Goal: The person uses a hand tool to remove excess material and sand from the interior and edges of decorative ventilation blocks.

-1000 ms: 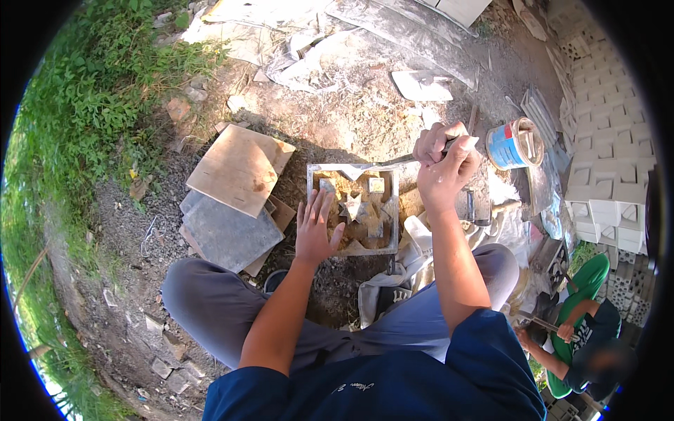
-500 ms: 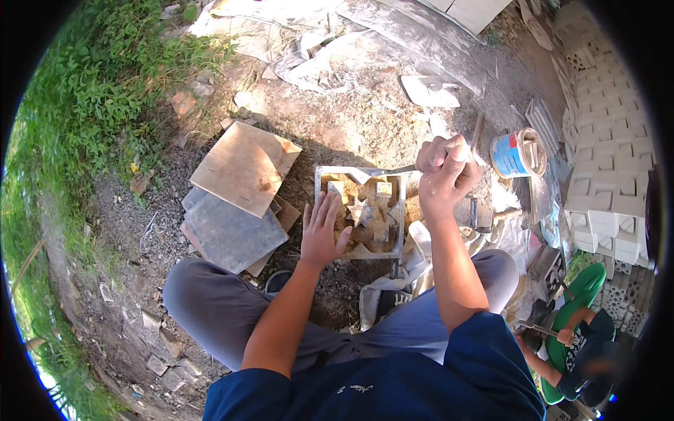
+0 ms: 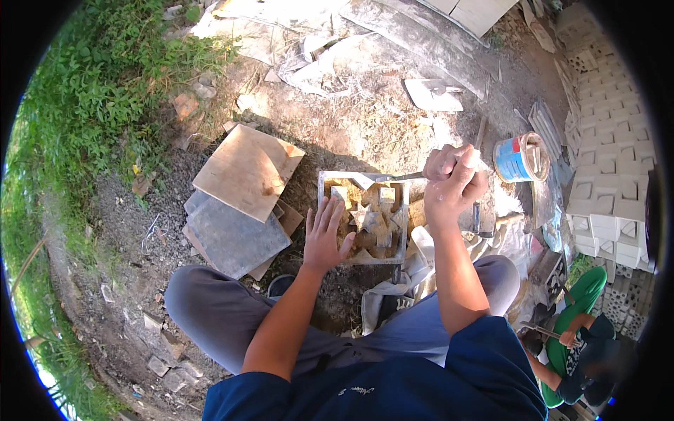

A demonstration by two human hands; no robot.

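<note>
Left hand (image 3: 324,242): grip released, fingers spread, palm down over the left side of a square frame (image 3: 406,228); firmness of contact cannot be told. Right hand (image 3: 454,184): grip clenched around a thin metal tool (image 3: 407,176), blade at the frame's far edge. Frame: on the ground (image 3: 326,298), star-shaped piece (image 3: 369,219) inside.

Had frame (image 3: 379,261) centrally, star block (image 3: 366,219) inside; left hand (image 3: 324,242) over its left edge, right hand (image 3: 454,184) beyond its upper right corner. Held boards (image 3: 242,172) stacked left, bucket (image 3: 513,161) right, blocks (image 3: 611,154) farther right.
</note>
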